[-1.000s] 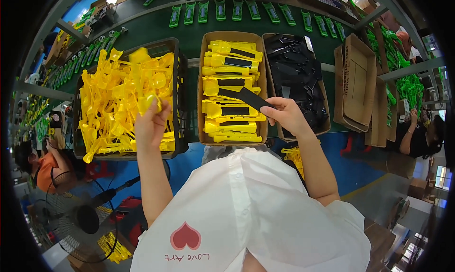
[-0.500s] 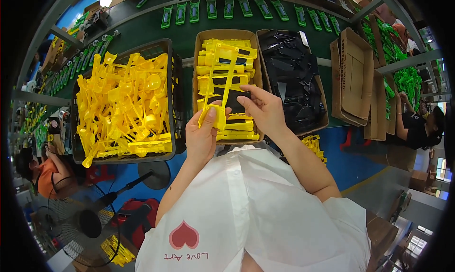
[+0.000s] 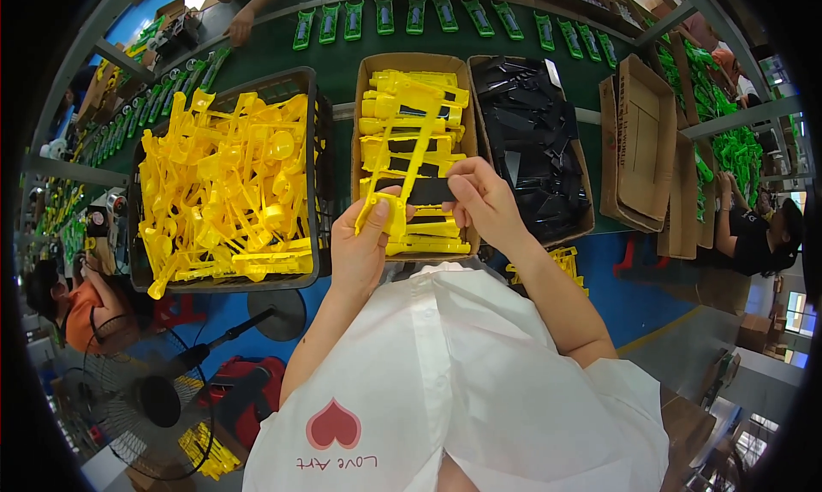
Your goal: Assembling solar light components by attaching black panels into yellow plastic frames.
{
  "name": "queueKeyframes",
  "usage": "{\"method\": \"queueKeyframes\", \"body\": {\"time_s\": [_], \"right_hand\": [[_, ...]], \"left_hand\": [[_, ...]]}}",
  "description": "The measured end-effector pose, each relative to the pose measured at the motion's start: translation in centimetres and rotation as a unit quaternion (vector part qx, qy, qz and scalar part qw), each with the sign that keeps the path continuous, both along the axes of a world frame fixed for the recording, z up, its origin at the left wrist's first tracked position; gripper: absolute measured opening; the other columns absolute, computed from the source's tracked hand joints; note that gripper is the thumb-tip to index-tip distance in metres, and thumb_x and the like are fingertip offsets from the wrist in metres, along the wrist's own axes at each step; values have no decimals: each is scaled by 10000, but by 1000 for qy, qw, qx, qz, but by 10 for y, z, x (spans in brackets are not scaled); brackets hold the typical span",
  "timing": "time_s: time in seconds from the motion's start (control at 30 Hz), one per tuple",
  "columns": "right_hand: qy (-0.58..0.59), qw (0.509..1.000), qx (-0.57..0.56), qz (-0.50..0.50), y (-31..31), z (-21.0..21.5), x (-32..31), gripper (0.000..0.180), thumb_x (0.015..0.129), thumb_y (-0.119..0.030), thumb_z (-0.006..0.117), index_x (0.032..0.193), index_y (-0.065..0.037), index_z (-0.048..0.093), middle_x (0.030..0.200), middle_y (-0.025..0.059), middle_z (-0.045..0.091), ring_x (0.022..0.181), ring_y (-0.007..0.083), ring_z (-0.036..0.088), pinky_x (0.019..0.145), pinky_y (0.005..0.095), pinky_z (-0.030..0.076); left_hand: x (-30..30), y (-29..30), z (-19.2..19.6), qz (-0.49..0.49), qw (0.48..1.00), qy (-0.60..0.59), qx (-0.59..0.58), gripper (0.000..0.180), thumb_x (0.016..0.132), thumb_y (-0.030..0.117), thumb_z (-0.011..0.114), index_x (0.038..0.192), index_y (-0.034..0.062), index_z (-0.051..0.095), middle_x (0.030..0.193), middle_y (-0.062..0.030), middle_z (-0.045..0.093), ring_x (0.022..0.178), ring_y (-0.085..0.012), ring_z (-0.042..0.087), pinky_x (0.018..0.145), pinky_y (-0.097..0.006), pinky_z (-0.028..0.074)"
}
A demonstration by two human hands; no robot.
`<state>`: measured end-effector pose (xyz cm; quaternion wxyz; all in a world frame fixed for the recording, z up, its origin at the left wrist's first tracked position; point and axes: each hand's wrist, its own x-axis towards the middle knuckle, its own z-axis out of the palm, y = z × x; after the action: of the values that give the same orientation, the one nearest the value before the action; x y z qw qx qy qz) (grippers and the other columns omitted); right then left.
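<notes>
My left hand [image 3: 358, 250] is closed on the near end of a long yellow plastic frame [image 3: 418, 158], thumb on top. The frame has two side rails with an open middle and tilts away from me. A flat black plastic plate [image 3: 431, 190] is pinched in my right hand [image 3: 486, 202]. The plate lies crosswise at the frame's right rail, its left end near my left fingers; whether it touches the frame I cannot tell. Beneath both hands stands a cardboard box [image 3: 364, 74] of stacked yellow frames [image 3: 434, 246], several with black plates in them.
A black crate [image 3: 314, 162] heaped with yellow parts [image 3: 227, 184] is at left. To the right, a carton of black plates [image 3: 529, 149] adjoins the middle box. Tilted cardboard trays [image 3: 638, 141] stand farther right. Green units [image 3: 415, 17] line the conveyor beyond. A fan [image 3: 158, 402] is lower left.
The black plate has swung to lie more level and crosswise, as my right hand shifted slightly right. The yellow frame tilted a little. A co-worker's hand has come in at the upper left.
</notes>
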<state>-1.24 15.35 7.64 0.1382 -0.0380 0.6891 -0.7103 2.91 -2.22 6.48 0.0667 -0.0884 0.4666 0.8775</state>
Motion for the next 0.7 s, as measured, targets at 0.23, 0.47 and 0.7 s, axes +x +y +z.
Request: {"method": "queueKeyframes", "body": {"time_s": [0.23,0.47,0.7], "right_hand": [[-61,997,-4,37,-8,1,12,169,871,-163,509,915,-1,530,594,21,552,423,46,478,379,148,353],[-64,997,-36,14,-16,-4,18,179,856,-150,527,936,9,536,635,41,575,450,62,501,400,167,365],[-74,994,33,74,16,1,10,164,864,-159,520,771,-24,520,535,22,531,396,52,466,362,158,341]], "left_hand": [[-5,3,-2,52,843,226,-485,286,748,-44,548,1027,18,557,1141,-227,496,1095,-345,468,881,-344,394],[-1,6,3,70,677,362,-636,528,584,-144,502,1093,-2,493,1208,-170,462,1157,-362,392,944,-404,326],[3,-37,12,112,920,84,-365,201,792,-9,545,990,-13,573,985,-98,579,806,-180,569,716,-259,462]]}}
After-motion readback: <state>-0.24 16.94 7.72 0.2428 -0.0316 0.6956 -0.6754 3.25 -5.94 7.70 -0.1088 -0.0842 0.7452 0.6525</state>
